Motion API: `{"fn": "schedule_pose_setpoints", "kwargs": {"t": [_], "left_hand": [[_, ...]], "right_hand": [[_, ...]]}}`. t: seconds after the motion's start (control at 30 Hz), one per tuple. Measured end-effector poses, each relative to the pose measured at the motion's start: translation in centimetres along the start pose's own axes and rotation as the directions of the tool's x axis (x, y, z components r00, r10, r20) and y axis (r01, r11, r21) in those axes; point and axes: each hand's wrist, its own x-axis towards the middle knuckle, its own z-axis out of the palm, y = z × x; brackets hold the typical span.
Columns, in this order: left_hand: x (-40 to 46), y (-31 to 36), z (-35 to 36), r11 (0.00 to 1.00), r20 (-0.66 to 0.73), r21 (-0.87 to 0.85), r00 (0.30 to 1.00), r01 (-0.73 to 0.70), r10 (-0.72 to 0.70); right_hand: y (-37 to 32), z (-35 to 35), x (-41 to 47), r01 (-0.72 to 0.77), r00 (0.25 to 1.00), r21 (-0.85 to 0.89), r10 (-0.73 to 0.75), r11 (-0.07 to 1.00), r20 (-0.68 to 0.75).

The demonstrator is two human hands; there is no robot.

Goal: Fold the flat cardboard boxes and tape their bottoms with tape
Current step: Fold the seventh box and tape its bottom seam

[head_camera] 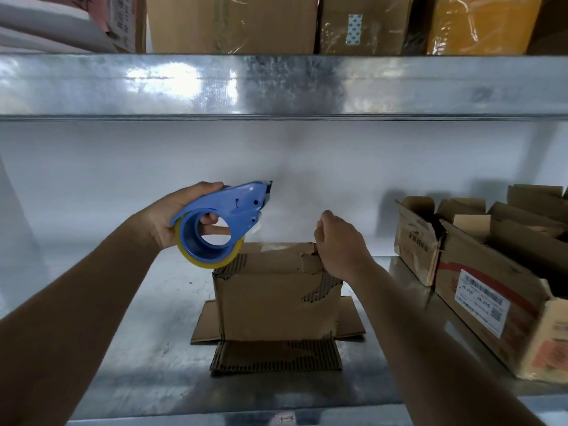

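A worn brown cardboard box (276, 302) stands upside down on the metal shelf (138, 364), its open flaps spread flat around its foot. My left hand (172, 213) grips a blue tape dispenser (221, 222) with a roll of yellowish clear tape, held up just left of the box's top edge. My right hand (338, 241) hovers at the box's upper right corner, fingers curled as if pinching the clear tape end; the tape itself is barely visible. A strip of clear tape seems to lie across the box top.
Several folded cardboard boxes (479, 272) crowd the right side of the shelf. A metal shelf beam (276, 87) runs overhead, carrying taped cartons (233, 23). A white wall lies behind.
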Motion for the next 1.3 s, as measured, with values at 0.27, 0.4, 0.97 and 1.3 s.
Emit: {"fn": "schedule_pose_setpoints", "kwargs": {"t": [0.27, 0.4, 0.97, 1.3], "left_hand": [[1.0, -0.6, -1.0, 0.998, 0.071, 0.065, 0.997, -0.012, 0.007], [0.6, -0.6, 0.0, 0.999, 0.081, -0.01, 0.996, 0.041, -0.04], [0.9, 1.3, -1.0, 0.911, 0.359, 0.383, 0.933, -0.152, 0.004], [-0.6, 1.5, 0.5, 0.919, 0.284, 0.372, 0.959, -0.132, 0.023]], "right_hand": [[0.8, 0.0, -0.7, -0.127, 0.987, 0.181, 0.143, 0.975, -0.078], [0.8, 0.0, -0.9, -0.154, 0.981, 0.253, 0.178, 0.955, -0.075], [1.6, -0.7, -1.8, -0.28, 0.945, 0.59, 0.327, 0.757, 0.03], [2.3, -3.6, -0.5, -0.487, 0.797, 0.872, 0.387, -0.04, 0.463]]}}
